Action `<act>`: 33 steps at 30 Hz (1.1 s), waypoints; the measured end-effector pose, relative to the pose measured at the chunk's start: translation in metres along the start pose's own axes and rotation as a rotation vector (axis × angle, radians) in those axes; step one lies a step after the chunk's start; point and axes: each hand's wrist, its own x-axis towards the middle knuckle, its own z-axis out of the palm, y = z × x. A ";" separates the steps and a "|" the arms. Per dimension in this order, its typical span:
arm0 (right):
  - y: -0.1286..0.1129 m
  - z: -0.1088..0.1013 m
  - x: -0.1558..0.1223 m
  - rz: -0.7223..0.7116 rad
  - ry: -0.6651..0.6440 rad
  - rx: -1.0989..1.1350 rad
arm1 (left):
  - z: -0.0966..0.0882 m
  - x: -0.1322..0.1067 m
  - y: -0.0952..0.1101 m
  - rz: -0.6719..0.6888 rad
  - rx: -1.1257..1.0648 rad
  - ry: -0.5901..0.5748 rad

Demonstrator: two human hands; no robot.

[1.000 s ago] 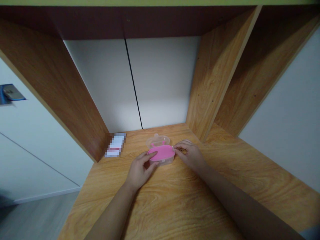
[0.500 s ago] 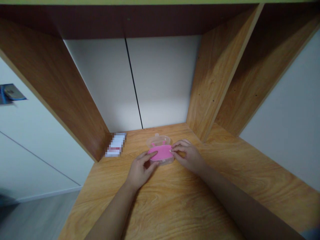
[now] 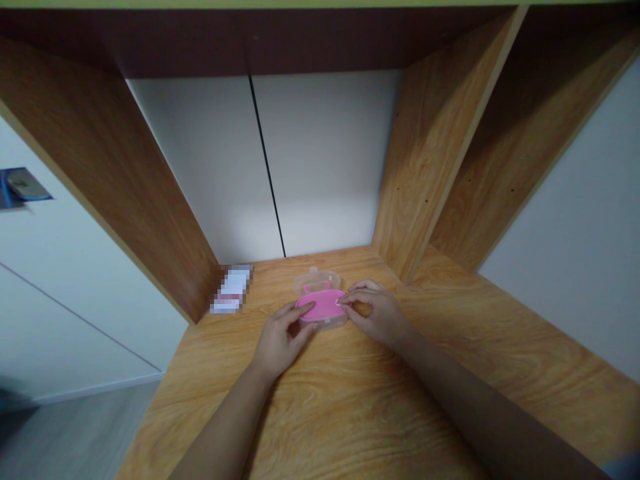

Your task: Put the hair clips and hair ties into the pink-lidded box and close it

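The transparent plastic box [image 3: 318, 283] with a pink oval lid [image 3: 320, 305] sits near the back of the wooden bench [image 3: 350, 407], roughly midway between the two side panels. The left hand [image 3: 280, 340] holds the lid's left end, its fingers [image 3: 305, 309] curled over the pink top. The right hand [image 3: 375, 313] pinches the lid's right end between thumb and forefinger, its other fingers curved just above the rim. To the left, a pixelated packet [image 3: 231, 289] lies near the corner of the left wooden panel [image 3: 110, 180], well apart from the hands. Wood-grain bench extends toward the person, and its left edge drops to the grey floor [image 3: 75, 433].
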 end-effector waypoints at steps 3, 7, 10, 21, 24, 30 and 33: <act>-0.002 -0.001 -0.001 -0.022 -0.011 0.002 | -0.001 0.000 0.001 -0.006 -0.005 -0.002; -0.003 -0.002 -0.001 -0.067 -0.031 0.013 | -0.001 0.000 0.003 -0.010 -0.006 0.002; -0.004 -0.002 0.000 -0.125 -0.054 -0.002 | 0.000 0.000 0.002 -0.016 0.002 0.005; -0.006 -0.002 -0.003 -0.123 -0.145 -0.060 | -0.001 0.001 0.004 -0.006 -0.020 -0.002; -0.006 -0.001 -0.002 -0.119 -0.148 -0.041 | -0.001 0.001 0.004 -0.006 -0.027 0.000; -0.007 0.000 -0.003 -0.121 -0.142 -0.016 | 0.000 0.001 0.002 -0.005 -0.041 0.003; -0.008 -0.001 -0.004 -0.132 -0.153 -0.005 | 0.001 0.001 0.002 -0.004 -0.046 -0.003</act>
